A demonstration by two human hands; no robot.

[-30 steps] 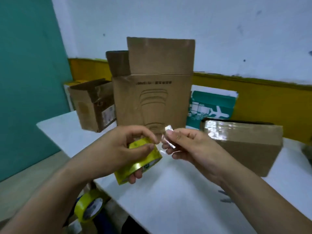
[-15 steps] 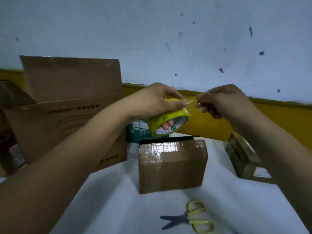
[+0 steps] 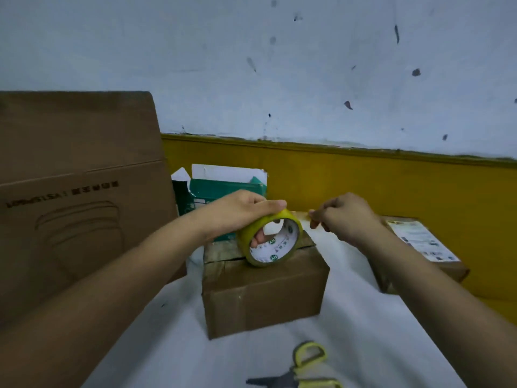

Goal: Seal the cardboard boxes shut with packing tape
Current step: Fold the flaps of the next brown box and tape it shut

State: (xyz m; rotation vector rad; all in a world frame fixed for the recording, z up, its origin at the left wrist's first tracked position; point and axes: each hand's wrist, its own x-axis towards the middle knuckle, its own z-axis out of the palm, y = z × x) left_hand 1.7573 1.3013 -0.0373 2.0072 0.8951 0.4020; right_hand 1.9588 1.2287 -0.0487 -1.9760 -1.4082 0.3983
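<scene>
Our left hand (image 3: 240,211) grips the yellow roll of clear packing tape (image 3: 282,247) — fingers through its core — and holds it on top of the small brown cardboard box (image 3: 263,298) on the white bench (image 3: 363,345). Our right hand (image 3: 344,217) pinches the tape's loose end just beside the roll. Yellow-handled scissors (image 3: 307,359) lie near the box.

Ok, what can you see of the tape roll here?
The tape roll is yellowish tape on a white core printed with green marks. It is held on edge, open side to the camera, over the top of the small cardboard box. The left hand grips it, fingers through the core; the right hand pinches its short free end.
</scene>
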